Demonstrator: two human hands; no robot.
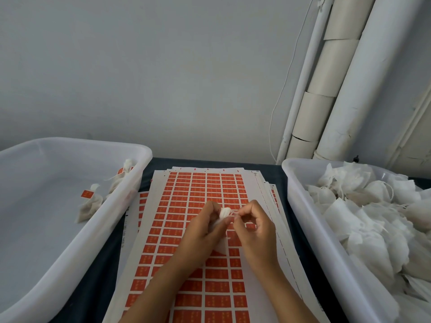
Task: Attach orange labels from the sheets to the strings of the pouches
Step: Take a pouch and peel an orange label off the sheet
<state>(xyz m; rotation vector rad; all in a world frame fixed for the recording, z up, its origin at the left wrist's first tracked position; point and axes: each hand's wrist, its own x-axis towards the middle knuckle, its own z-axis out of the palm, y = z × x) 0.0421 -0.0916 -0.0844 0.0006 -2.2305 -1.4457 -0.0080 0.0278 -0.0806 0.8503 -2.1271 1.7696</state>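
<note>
Pouch (223,216), small, white and crumpled, is gripped by the left hand (202,231) over the near-centre label sheet (198,229); its thin string (234,213) is pinched by the right hand (254,226).

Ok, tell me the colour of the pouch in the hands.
White, seen in the head view: the pouch.

Yellow print on the orange labels (211,231), too blurred to read.
</note>
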